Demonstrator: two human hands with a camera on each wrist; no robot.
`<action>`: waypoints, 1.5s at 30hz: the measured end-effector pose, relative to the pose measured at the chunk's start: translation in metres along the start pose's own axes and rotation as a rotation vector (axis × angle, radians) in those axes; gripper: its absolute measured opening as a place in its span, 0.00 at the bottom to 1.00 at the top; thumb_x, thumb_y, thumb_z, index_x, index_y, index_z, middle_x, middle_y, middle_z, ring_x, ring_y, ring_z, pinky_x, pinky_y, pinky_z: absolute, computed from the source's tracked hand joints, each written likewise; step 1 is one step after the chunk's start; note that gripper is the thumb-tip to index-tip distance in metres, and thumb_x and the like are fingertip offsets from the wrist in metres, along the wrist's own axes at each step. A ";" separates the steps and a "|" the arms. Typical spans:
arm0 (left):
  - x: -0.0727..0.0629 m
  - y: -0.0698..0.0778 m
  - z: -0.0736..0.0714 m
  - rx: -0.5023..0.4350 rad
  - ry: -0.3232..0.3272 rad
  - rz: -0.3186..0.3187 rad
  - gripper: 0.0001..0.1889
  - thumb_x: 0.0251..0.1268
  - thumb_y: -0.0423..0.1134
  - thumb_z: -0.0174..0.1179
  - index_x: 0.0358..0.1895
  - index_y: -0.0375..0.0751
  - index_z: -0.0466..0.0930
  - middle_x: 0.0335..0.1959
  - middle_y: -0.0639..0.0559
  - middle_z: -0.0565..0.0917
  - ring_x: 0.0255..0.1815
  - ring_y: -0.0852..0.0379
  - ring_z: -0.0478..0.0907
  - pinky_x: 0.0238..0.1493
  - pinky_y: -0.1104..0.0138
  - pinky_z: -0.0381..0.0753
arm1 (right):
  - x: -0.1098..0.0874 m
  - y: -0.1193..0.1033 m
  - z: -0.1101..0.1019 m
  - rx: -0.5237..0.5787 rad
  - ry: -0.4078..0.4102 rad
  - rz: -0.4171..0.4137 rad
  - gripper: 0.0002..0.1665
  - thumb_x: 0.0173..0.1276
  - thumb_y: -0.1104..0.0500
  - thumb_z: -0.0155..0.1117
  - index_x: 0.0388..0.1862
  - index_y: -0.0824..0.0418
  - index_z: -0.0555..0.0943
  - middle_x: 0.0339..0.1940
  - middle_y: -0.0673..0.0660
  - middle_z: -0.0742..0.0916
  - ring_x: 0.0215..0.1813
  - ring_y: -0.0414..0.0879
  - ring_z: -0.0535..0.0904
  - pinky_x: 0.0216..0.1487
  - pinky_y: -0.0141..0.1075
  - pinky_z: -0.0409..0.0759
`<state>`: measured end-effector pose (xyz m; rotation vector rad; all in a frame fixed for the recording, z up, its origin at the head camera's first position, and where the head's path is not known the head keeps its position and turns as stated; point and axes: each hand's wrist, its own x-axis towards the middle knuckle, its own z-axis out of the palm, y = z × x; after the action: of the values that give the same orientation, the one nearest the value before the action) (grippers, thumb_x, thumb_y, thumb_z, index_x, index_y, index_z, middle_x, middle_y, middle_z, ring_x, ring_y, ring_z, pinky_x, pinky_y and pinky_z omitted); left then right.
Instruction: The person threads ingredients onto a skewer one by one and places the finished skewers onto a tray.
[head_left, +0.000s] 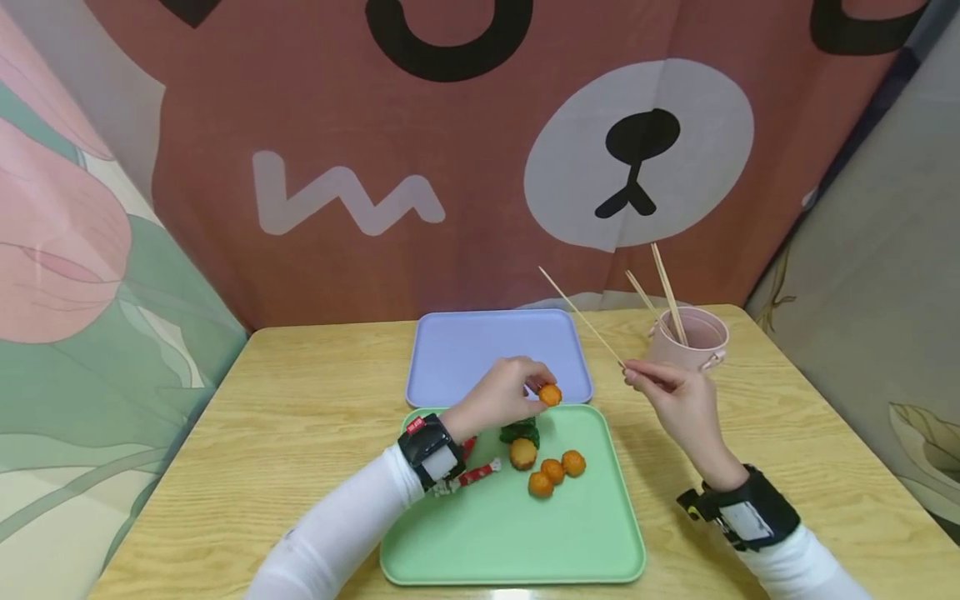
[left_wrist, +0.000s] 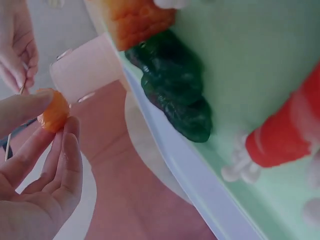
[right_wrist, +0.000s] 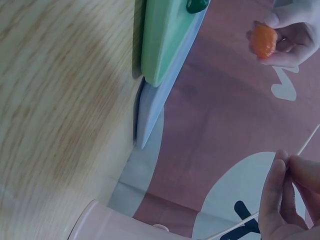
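Observation:
My left hand (head_left: pixel 504 392) pinches a small orange ball (head_left: pixel 550 394) between thumb and fingers, above the far edge of the green tray (head_left: pixel 517 542). The ball (left_wrist: pixel 54 112) looks glossy and whole in the left wrist view. To the right, my right hand (head_left: pixel 678 408) holds a thin wooden skewer (head_left: pixel 579 314) near one end, tilted up and leftward. Ball and skewer are apart. On the green tray lie three more orange balls (head_left: pixel 552 472), a browned yellow piece (head_left: pixel 522 454), a dark green leafy piece (left_wrist: pixel 172 75) and red pieces with white ends (head_left: pixel 477 474), partly behind my left wrist.
A blue-violet tray (head_left: pixel 480 342) lies behind the green one. At the back right stands a pink bucket (head_left: pixel 705 329) with several wooden sticks (head_left: pixel 666 287) leaning in it. A printed cloth (head_left: pixel 480 275) hangs behind the wooden table (head_left: pixel 315 400).

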<state>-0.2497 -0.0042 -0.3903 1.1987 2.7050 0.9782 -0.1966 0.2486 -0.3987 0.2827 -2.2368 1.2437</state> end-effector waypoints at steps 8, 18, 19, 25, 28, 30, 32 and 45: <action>-0.009 -0.004 -0.015 -0.225 0.147 -0.065 0.15 0.52 0.32 0.68 0.46 0.41 0.83 0.40 0.52 0.84 0.40 0.55 0.82 0.41 0.71 0.80 | 0.000 0.000 0.001 -0.021 0.011 -0.024 0.09 0.58 0.66 0.69 0.38 0.65 0.87 0.33 0.62 0.89 0.32 0.24 0.81 0.32 0.19 0.78; -0.023 -0.007 -0.034 -0.560 0.242 -0.136 0.16 0.55 0.35 0.67 0.49 0.44 0.82 0.44 0.48 0.85 0.44 0.55 0.81 0.44 0.67 0.81 | 0.005 -0.040 0.000 0.006 0.015 -0.052 0.09 0.55 0.73 0.68 0.37 0.73 0.85 0.32 0.68 0.88 0.32 0.25 0.82 0.33 0.18 0.78; -0.024 -0.007 -0.036 -0.596 0.248 -0.140 0.16 0.56 0.36 0.67 0.49 0.43 0.82 0.44 0.48 0.85 0.45 0.54 0.81 0.45 0.67 0.81 | 0.005 -0.043 0.000 0.015 0.015 -0.053 0.09 0.55 0.73 0.68 0.37 0.73 0.85 0.32 0.68 0.88 0.32 0.25 0.82 0.33 0.19 0.78; -0.031 -0.012 -0.042 -0.744 0.318 -0.155 0.18 0.55 0.35 0.68 0.51 0.42 0.81 0.46 0.46 0.84 0.44 0.53 0.82 0.47 0.65 0.81 | 0.007 -0.047 0.003 0.044 0.012 -0.066 0.09 0.55 0.74 0.68 0.37 0.74 0.85 0.33 0.68 0.88 0.33 0.25 0.82 0.34 0.19 0.78; -0.035 -0.012 -0.046 -0.819 0.349 -0.145 0.19 0.56 0.33 0.67 0.53 0.38 0.80 0.47 0.45 0.84 0.45 0.54 0.81 0.49 0.65 0.81 | 0.007 -0.049 0.004 0.061 0.004 -0.081 0.09 0.54 0.75 0.68 0.37 0.74 0.85 0.33 0.69 0.87 0.34 0.26 0.83 0.34 0.20 0.79; -0.038 -0.013 -0.049 -0.879 0.363 -0.145 0.19 0.57 0.32 0.65 0.54 0.35 0.79 0.47 0.47 0.84 0.47 0.54 0.81 0.50 0.65 0.81 | 0.007 -0.050 0.005 0.076 -0.001 -0.089 0.10 0.54 0.75 0.67 0.37 0.75 0.85 0.33 0.69 0.87 0.34 0.27 0.83 0.35 0.21 0.80; -0.040 -0.014 -0.051 -0.934 0.382 -0.150 0.19 0.59 0.31 0.63 0.55 0.33 0.78 0.46 0.49 0.84 0.47 0.56 0.80 0.51 0.66 0.80 | 0.008 -0.052 0.006 0.086 -0.008 -0.094 0.10 0.54 0.75 0.67 0.37 0.75 0.85 0.33 0.69 0.87 0.35 0.28 0.83 0.35 0.21 0.80; -0.053 -0.017 -0.079 -1.235 0.520 -0.106 0.12 0.65 0.29 0.54 0.47 0.43 0.83 0.50 0.49 0.81 0.48 0.54 0.80 0.48 0.68 0.78 | 0.009 -0.060 0.010 0.073 -0.006 -0.166 0.11 0.52 0.75 0.69 0.37 0.71 0.86 0.33 0.65 0.88 0.38 0.26 0.82 0.38 0.19 0.78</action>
<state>-0.2441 -0.0912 -0.3480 0.5386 1.6020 2.5617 -0.1819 0.2080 -0.3550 0.4898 -2.1278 1.2382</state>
